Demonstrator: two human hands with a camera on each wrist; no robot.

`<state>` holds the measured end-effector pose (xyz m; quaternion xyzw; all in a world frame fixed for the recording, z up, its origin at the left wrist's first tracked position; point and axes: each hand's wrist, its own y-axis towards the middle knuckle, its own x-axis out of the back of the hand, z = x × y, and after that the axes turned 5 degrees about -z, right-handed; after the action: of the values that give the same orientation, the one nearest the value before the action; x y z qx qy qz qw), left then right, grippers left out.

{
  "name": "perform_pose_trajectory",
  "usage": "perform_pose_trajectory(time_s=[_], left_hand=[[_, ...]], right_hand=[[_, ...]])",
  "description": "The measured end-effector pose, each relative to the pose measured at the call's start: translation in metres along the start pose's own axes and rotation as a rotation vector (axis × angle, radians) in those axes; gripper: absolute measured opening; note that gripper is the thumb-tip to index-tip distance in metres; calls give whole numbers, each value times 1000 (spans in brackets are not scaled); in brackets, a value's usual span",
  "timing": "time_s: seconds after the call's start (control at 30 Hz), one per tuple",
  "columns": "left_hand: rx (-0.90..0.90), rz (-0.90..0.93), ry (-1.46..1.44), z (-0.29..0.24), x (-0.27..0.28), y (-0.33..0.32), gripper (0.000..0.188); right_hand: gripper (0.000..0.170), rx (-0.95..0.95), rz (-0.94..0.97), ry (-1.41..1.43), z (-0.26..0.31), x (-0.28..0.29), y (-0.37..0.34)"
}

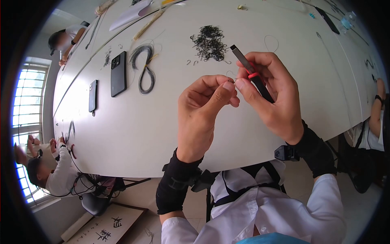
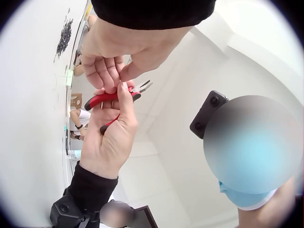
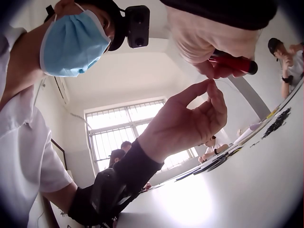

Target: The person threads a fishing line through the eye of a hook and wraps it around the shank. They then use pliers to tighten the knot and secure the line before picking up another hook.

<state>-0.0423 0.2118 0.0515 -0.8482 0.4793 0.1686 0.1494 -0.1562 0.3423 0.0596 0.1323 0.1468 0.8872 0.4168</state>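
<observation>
My left hand [image 1: 201, 107] pinches a fine line [image 1: 230, 72] between thumb and forefinger, and a thin curve of it rises above the fingertips. What else may sit in that pinch is hidden. Close against it on the right, my right hand [image 1: 278, 91] grips red-and-black pliers [image 1: 260, 86] in the palm, their metal nose pointing up and left over the table. Its thumb tip meets the left fingertips. In the left wrist view the pliers' red handles [image 2: 100, 98] lie across the right palm. The right wrist view shows one handle end [image 3: 242, 65] sticking out.
Beyond the hands lies a pile of small black hooks [image 1: 209, 42] on the white table [image 1: 162, 134]. Left of it are a bundle of dark line [image 1: 147, 77] and two phones [image 1: 118, 74]. A loop of thin line [image 1: 271, 43] lies right. Other people sit around the table.
</observation>
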Motion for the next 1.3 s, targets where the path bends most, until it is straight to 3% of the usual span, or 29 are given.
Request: perform_pose_trajectory(time_s=[0.43,0.53,0.73,0.93,1.3], left_hand=[[-119,-67,-38,3,-10,3,18],[-141,-51,-13,4,-9,3,17],[-78,8,-30,1,-6,3,10],[18,47,-133,5,-4,6,12],[56,58,-193,2,-2,10,14]], right_hand=[[32,209,-44,-149,-2,0,-1],[29,-82,-12,63,4,1,-1],[30,-416,106,370,10,12,9],[33,-532,100,412,4,11,8],[32,-541,93,471,-2,9,9]])
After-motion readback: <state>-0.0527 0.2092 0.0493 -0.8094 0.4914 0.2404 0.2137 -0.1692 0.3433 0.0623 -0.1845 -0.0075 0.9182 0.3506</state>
